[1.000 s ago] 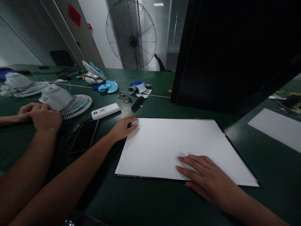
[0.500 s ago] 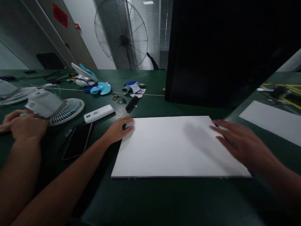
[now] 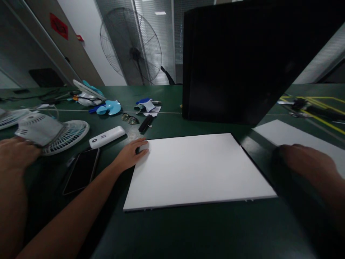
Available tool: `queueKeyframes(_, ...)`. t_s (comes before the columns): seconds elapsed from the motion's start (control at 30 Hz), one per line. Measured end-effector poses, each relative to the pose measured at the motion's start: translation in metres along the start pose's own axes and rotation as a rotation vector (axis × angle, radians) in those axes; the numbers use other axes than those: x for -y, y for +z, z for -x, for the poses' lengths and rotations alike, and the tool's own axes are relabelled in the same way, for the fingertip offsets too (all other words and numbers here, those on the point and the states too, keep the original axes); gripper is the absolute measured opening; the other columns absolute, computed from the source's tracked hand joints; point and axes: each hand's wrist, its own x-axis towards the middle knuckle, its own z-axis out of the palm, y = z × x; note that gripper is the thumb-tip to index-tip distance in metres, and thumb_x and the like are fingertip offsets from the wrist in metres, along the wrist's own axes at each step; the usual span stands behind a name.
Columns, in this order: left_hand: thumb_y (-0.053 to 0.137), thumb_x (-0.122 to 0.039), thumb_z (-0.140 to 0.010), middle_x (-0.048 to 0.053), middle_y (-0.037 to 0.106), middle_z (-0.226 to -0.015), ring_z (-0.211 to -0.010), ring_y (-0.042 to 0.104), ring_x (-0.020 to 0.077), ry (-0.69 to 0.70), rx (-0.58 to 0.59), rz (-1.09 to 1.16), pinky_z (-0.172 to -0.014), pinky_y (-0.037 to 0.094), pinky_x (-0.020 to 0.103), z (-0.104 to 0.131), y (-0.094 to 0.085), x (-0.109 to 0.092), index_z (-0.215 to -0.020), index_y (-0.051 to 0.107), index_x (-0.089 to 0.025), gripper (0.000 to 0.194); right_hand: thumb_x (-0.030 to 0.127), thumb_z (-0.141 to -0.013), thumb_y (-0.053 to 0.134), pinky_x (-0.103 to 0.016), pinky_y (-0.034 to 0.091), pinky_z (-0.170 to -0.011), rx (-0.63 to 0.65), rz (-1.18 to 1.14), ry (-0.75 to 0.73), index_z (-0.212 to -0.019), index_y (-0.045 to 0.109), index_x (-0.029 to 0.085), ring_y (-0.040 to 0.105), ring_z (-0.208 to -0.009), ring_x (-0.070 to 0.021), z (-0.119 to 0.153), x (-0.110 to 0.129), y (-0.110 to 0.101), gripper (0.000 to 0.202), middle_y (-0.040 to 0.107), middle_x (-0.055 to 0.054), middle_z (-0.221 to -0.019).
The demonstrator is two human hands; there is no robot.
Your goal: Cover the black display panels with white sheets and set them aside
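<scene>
A thin white rectangular panel (image 3: pixel 199 172) with dark edges lies flat on the green table. My left hand (image 3: pixel 132 154) rests at its far left corner. Thumb and forefinger are apart, their tips on the white surface. To the right of the panel and apart from it is my right hand (image 3: pixel 309 162), blurred, with its fingers curled down and mostly hidden. A dark patch shows under those fingers, and I cannot make out whether it is an object or shadow. A white sheet (image 3: pixel 285 133) lies just beyond my right hand.
A large black screen (image 3: pixel 229 68) stands behind the panel. Left lie a phone (image 3: pixel 82 171), a white power bank (image 3: pixel 107 136), glasses (image 3: pixel 129 118) and white fan parts (image 3: pixel 67 135), touched by another person's hand (image 3: pixel 17 153). Yellow strips (image 3: pixel 323 108) lie far right.
My right hand has left the panel's right edge and moved right, its fingers now curled. My left hand stays on the corner. The whole view has shifted slightly.
</scene>
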Motion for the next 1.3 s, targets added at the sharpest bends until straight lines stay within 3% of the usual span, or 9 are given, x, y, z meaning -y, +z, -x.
queueKeyframes(0.1, 0.049, -0.080, -0.097, 0.014, 0.061, -0.157, -0.146, 0.057, 0.0363, 0.012, -0.001, 0.011, -0.129, 0.038, 0.050, 0.001, -0.001, -0.002, -0.138, 0.073, -0.019, 0.077, 0.040, -0.103, 0.045, -0.053, 0.048, -0.067, 0.091, 0.152, 0.063, -0.093, 0.073, 0.024, 0.060, -0.054, -0.0274, -0.014, 0.053, -0.022, 0.033, 0.071, -0.015, -0.082)
queueKeyframes(0.23, 0.050, -0.078, -0.097, 0.014, 0.060, -0.158, -0.145, 0.058, 0.0365, 0.028, -0.002, 0.035, -0.128, 0.039, 0.052, 0.002, -0.002, -0.003, -0.139, 0.073, -0.020, 0.075, 0.033, -0.105, 0.044, -0.043, 0.051, -0.064, 0.265, 0.066, -0.125, -0.096, 0.077, 0.021, 0.072, -0.073, -0.0280, -0.028, 0.130, -0.050, 0.036, 0.076, -0.016, -0.095)
queueKeyframes(0.4, 0.049, -0.079, -0.098, 0.015, 0.058, -0.160, -0.143, 0.060, 0.0368, 0.033, 0.013, 0.056, -0.125, 0.042, 0.052, 0.002, -0.003, -0.004, -0.141, 0.072, -0.019, 0.078, 0.026, -0.102, 0.047, -0.043, 0.064, -0.083, 0.275, -0.180, -0.536, -0.112, 0.080, 0.023, 0.076, -0.094, -0.0248, -0.021, 0.224, -0.067, 0.035, 0.078, -0.010, -0.111)
queueKeyframes(0.53, 0.041, -0.085, -0.098, 0.015, 0.057, -0.161, -0.143, 0.059, 0.0378, 0.023, 0.019, 0.073, -0.126, 0.041, 0.052, 0.003, -0.004, -0.005, -0.140, 0.073, -0.019, 0.084, 0.019, -0.104, 0.047, -0.049, 0.062, -0.104, 0.267, -0.334, -0.677, -0.128, 0.076, 0.023, 0.071, -0.122, -0.0269, -0.006, 0.286, -0.073, 0.038, 0.073, -0.009, -0.133)
queueKeyframes(0.63, 0.034, -0.085, -0.101, 0.014, 0.058, -0.160, -0.146, 0.057, 0.0364, 0.022, 0.024, 0.097, -0.127, 0.039, 0.051, 0.003, -0.006, -0.006, -0.139, 0.073, -0.021, 0.084, 0.026, -0.108, 0.050, -0.054, 0.053, -0.117, 0.371, -0.426, -0.743, -0.144, 0.069, 0.025, 0.058, -0.142, -0.0291, -0.003, 0.318, -0.081, 0.040, 0.060, -0.007, -0.153)
queueKeyframes(0.8, 0.048, -0.093, -0.089, 0.017, 0.054, -0.163, -0.148, 0.054, 0.0394, 0.002, 0.050, 0.073, -0.128, 0.038, 0.053, 0.004, -0.007, -0.009, -0.145, 0.069, -0.018, 0.096, 0.039, -0.109, 0.055, -0.047, 0.040, -0.129, 0.549, -0.541, -0.815, -0.166, 0.044, 0.031, 0.035, -0.159, -0.0254, -0.003, 0.329, -0.091, 0.058, 0.030, -0.005, -0.173)
queueKeyframes(0.97, 0.054, -0.090, -0.087, 0.017, 0.058, -0.160, -0.146, 0.056, 0.0385, -0.039, 0.012, 0.053, -0.128, 0.037, 0.052, 0.002, -0.003, -0.009, -0.147, 0.066, -0.017, 0.095, 0.058, -0.103, 0.060, -0.062, 0.035, -0.129, 0.456, -0.443, -0.579, -0.173, 0.024, 0.033, 0.022, -0.163, -0.0362, 0.001, 0.309, -0.076, 0.083, 0.013, -0.008, -0.177)
queueKeyframes(1.1, 0.053, -0.084, -0.092, 0.015, 0.061, -0.157, -0.144, 0.058, 0.0366, -0.052, -0.016, 0.044, -0.129, 0.037, 0.048, 0.001, -0.001, -0.007, -0.146, 0.066, -0.017, 0.087, 0.071, -0.098, 0.060, -0.071, 0.039, -0.123, 0.486, -0.364, -0.508, -0.170, 0.036, 0.030, 0.032, -0.158, -0.0430, 0.002, 0.299, -0.067, 0.086, 0.024, -0.013, -0.175)
queueKeyframes(1.3, 0.053, -0.070, -0.096, 0.016, 0.059, -0.159, -0.147, 0.055, 0.0360, -0.080, -0.029, 0.004, -0.130, 0.035, 0.048, 0.000, 0.002, -0.004, -0.147, 0.064, -0.015, 0.077, 0.068, -0.098, 0.062, -0.068, 0.045, -0.116, 0.409, -0.331, -0.588, -0.168, 0.041, 0.031, 0.046, -0.149, -0.0435, 0.007, 0.306, -0.062, 0.082, 0.035, -0.015, -0.171)
